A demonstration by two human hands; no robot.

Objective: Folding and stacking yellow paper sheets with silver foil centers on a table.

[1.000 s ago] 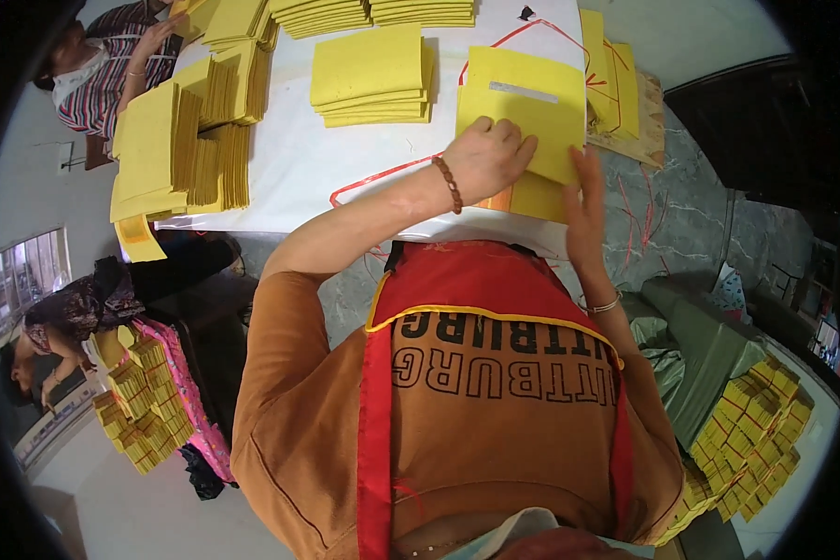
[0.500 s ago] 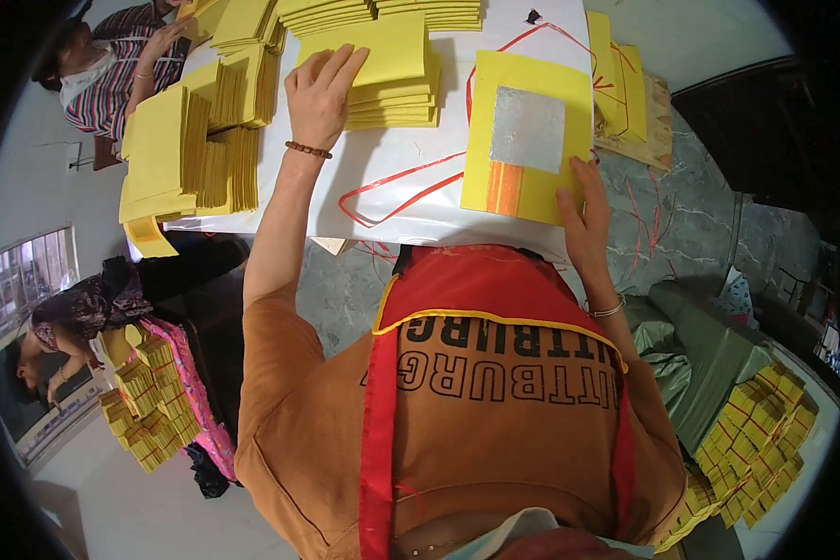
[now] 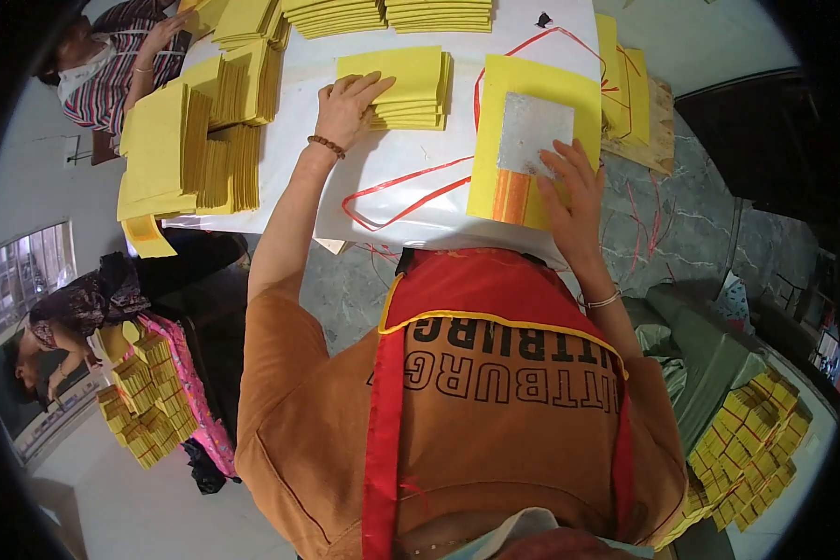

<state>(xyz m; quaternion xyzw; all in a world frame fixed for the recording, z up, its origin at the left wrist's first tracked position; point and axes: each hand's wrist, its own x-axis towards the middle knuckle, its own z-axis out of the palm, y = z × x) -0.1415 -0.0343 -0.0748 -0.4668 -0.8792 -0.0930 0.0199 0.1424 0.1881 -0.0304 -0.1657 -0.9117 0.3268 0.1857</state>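
On the white-covered table, my left hand rests its outstretched fingers on the top left corner of a short stack of folded yellow paper. My right hand lies over the right part of a yellow paper pile, whose top bears a silver square above an orange stripe. The fingers of that hand are spread, their tips touching the silver square. Red string loops across the table between the two stacks and behind the right one.
More folded yellow stacks crowd the table's left side and its far edge. At the far left sits a co-worker in a striped top; another person bends at lower left. Bundled yellow packets are piled at lower right.
The top folded piece under my left hand has come down level on its stack, and the hand has shifted right and nearer. My right hand has moved from the sheet's edge onto its silver square.
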